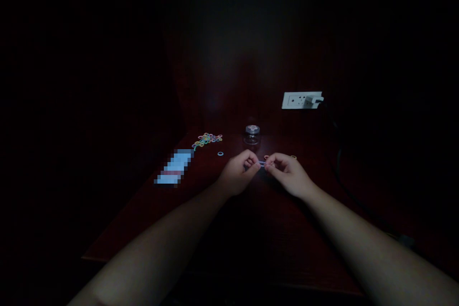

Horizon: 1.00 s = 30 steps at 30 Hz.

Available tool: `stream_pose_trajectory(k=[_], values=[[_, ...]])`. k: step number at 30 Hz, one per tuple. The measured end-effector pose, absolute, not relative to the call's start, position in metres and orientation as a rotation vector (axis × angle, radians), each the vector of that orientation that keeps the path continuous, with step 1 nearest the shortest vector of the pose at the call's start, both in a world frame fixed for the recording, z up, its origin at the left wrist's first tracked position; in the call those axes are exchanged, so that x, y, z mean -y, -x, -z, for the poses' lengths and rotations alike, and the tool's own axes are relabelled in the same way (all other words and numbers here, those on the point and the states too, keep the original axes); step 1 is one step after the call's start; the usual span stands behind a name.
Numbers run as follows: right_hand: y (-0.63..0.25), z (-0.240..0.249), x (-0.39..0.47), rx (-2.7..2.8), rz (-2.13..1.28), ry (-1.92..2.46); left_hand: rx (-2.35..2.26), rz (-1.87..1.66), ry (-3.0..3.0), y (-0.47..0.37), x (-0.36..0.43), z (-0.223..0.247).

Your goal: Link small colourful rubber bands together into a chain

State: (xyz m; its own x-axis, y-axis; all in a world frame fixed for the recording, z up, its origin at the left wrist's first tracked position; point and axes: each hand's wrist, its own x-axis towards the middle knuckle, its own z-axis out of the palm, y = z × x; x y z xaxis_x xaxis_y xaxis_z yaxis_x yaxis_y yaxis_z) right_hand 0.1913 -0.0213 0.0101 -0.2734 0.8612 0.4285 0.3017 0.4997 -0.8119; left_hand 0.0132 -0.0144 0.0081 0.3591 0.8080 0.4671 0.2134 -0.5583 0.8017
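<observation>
A small pale purple hair tie (262, 163) is stretched between my two hands over the dark red table. My left hand (241, 169) pinches its left end between thumb and fingertips. The other end is pinched by my right hand (289, 173). Just beyond the right hand, an orange band (266, 157) and a yellowish band (293, 157) lie partly hidden. A single blue band (220, 153) rests to the left of my left hand. Farther left is a pile of colourful hair ties (208, 139).
Behind my hands stands a clear lidded jar (252, 135). A bright, pixelated flat rectangle (175, 166) lies near the left edge of the table (143, 220). On the back wall is a white socket (297, 100) with a plug; a dark cable runs down the right side.
</observation>
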Motion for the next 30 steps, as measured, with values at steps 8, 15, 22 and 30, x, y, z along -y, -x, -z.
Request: stream_pose_trajectory(k=[8, 15, 22, 30], values=[[-0.1907, -0.0090, 0.0220, 1.803, -0.757, 0.950, -0.944, -1.151, -2.034, -0.0123, 0.0114, -0.0042], [-0.1889, -0.0100, 0.0237, 1.820, -0.753, 0.963, -0.933, -1.144, -2.040, -0.0115, 0.0124, -0.0066], [-0.1937, -0.0094, 0.0214, 1.794, -0.721, 0.999, -0.940, -1.117, -2.056, -0.0092, 0.0121, -0.0084], [-0.1939, -0.0088, 0.0203, 1.761, -0.810, 1.017, -0.942, -1.057, -2.036, -0.0085, 0.0114, -0.0086]])
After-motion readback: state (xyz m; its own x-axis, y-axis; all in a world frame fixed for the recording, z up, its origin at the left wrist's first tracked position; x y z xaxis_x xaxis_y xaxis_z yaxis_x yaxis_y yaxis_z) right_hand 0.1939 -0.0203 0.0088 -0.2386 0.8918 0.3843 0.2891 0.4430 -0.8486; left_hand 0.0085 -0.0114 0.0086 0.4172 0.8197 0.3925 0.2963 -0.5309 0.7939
